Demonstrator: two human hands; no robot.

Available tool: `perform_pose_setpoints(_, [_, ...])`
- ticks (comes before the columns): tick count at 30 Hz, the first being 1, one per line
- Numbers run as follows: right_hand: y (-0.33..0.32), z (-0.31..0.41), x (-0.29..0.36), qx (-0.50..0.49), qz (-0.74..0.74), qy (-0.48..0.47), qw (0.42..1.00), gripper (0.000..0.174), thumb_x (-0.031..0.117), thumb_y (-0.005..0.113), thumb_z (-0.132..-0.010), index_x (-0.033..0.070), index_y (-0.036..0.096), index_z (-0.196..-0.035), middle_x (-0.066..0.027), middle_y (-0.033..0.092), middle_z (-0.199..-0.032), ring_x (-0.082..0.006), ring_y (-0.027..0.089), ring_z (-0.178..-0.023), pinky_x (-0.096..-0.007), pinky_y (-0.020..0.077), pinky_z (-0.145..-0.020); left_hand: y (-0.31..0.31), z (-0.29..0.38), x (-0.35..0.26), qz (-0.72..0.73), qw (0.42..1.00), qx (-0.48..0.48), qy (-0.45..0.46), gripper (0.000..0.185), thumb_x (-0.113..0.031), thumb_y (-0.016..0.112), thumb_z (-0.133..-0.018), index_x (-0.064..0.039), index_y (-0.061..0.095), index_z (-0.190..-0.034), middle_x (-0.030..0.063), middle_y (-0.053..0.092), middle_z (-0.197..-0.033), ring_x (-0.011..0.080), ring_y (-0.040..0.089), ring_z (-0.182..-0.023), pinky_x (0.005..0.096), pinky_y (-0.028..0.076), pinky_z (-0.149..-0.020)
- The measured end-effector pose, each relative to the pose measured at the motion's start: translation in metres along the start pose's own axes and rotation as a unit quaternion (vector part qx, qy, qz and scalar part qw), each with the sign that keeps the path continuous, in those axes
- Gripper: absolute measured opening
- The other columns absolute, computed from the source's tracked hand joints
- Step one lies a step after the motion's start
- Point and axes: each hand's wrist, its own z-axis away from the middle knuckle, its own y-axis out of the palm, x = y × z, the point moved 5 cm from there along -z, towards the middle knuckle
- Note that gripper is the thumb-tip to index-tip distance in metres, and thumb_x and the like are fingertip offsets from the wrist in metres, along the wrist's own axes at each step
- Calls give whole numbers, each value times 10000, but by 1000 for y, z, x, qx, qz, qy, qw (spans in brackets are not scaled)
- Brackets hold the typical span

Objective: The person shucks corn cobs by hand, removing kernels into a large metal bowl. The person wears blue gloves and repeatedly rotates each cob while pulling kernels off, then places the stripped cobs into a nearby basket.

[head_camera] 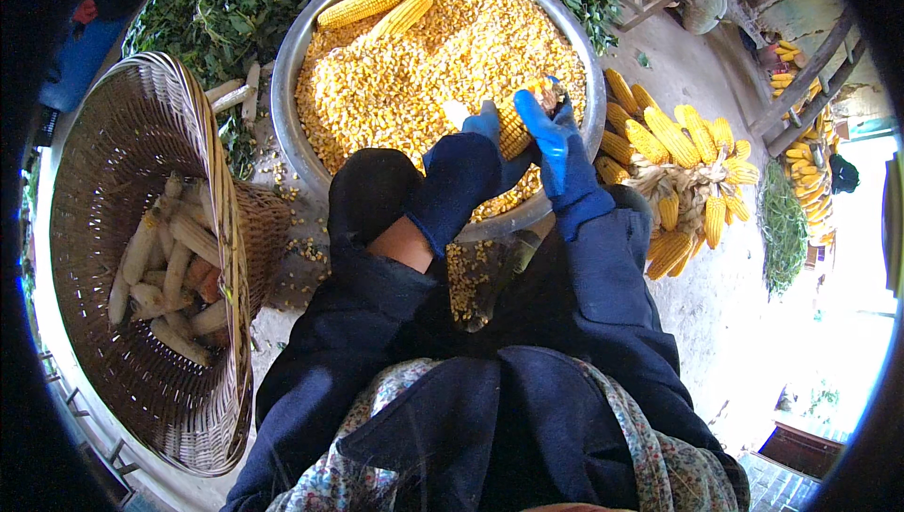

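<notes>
Both my hands wear blue gloves over a wide metal basin filled with loose corn kernels. A partly shelled ear of corn is tilted between them. My left hand grips the ear from its left side, some fingers passing beneath it. From the right, my right hand holds the ear near its upper end, thumb raised along it. A bright pale piece shows by my left fingers; overexposure hides what it is. Several whole ears of corn lie on the kernels at the basin's far left.
At the left a wicker basket leans with its mouth towards me, bare corncobs inside. A bundle of corn ears lies right of the basin. Cut green leaves are heaped behind. Spilled kernels dot the floor.
</notes>
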Motion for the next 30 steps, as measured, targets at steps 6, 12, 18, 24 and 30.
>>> perform_pose_setpoints(6, [8, 5, 6, 46, -42, -28, 998, 641, 147, 742, -842, 29, 411, -1379, -72, 608, -1121, -134, 603, -970, -281, 505, -870, -7, 4, 5, 68, 997, 24, 22, 891, -518, 760, -706, 42, 444, -1323, 307, 622, -1092, 409, 633, -1013, 440, 529, -841])
perform_pose_setpoints(12, [-4, 5, 11, 34, -9, -14, 999, 587, 153, 704, -872, 59, 435, -1385, -65, 619, -1137, -147, 618, -1002, -298, 527, -851, -10, 4, 6, 69, 996, -20, 56, 909, -545, 743, -715, 55, 429, -1322, 302, 622, -1092, 415, 646, -970, 443, 534, -818])
perform_pose_setpoints(18, [2, 4, -13, -44, 6, 12, 999, 514, 208, 741, -843, 60, 521, -1284, -63, 608, -1201, -165, 619, -1036, -317, 499, -914, 8, 11, -8, -104, 989, -72, 76, 924, -562, 690, -737, 21, 357, -1372, 212, 633, -935, 339, 679, -765, 482, 531, -598])
perform_pose_setpoints(24, [6, 14, 16, 21, -61, 36, 997, 554, 192, 744, -840, 25, 483, -1299, -58, 626, -1115, -164, 634, -965, -311, 532, -844, -3, 6, -2, 19, 999, 17, 24, 947, -555, 722, -720, 23, 372, -1384, 288, 586, -1177, 411, 632, -1008, 471, 519, -843])
perform_pose_setpoints(30, [4, 16, 18, 56, -100, 40, 993, 614, 238, 745, -841, 18, 447, -1332, -68, 625, -1135, -162, 634, -965, -304, 538, -827, 0, -2, 4, 56, 998, -4, -1, 966, -538, 727, -718, 29, 355, -1405, 294, 576, -1201, 411, 589, -1102, 450, 502, -902])
